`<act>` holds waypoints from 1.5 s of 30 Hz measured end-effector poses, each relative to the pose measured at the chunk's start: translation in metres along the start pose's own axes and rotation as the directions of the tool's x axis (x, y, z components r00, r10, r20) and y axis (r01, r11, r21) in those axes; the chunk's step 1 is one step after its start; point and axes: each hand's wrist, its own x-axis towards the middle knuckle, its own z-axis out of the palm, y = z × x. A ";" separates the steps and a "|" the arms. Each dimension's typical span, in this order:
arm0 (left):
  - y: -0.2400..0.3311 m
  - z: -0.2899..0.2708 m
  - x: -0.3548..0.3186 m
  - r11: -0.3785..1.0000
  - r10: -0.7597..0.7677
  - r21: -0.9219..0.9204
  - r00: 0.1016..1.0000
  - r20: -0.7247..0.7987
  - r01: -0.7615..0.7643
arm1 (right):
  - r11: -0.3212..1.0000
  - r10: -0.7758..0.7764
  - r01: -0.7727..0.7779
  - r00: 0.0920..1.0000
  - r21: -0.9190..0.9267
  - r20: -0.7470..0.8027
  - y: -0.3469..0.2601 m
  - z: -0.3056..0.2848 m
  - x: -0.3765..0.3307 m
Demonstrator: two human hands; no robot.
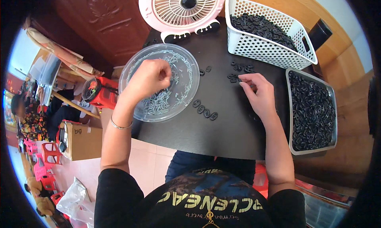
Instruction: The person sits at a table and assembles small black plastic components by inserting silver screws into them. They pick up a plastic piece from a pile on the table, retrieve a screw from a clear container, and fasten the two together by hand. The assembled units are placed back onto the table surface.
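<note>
My left hand (154, 78) is over a round clear plastic tub (190, 105), its fingers curled closed. Whatever those fingers hold, if anything, is hidden. Many short, thin, grey-blue pin-like pieces (158, 103) lie in the tub. Toward the right of the dark table, my right hand (258, 92) pinches a small black plastic piece (239, 79) between thumb and fingertips. A small heap of similar black pieces (242, 67) lies just beyond it. Between my hands, several oval black pieces with holes (204, 110) form a slanting row, and a couple more (204, 71) lie farther back.
A white perforated basket (270, 55) of black parts stands at the back right, and a metal tray (293, 140) of black parts lies along the right edge. Behind the tub stands a pink fan (178, 27). A cardboard box (85, 140) and stools are off to the left.
</note>
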 end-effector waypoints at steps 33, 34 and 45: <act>0.076 0.088 0.028 0.104 -0.137 -0.986 0.983 0.119 0.134 | 0.803 0.105 -0.109 0.994 0.586 0.041 -0.026 0.004 -0.011; 0.076 0.088 0.028 0.100 -0.136 -0.986 0.983 0.120 0.134 | 0.809 0.100 -0.108 0.994 0.578 0.046 -0.026 0.004 -0.011; 0.076 0.092 0.029 0.082 -0.131 -0.986 0.982 0.134 0.146 | 0.813 0.107 -0.097 0.994 0.574 0.016 -0.024 0.005 -0.010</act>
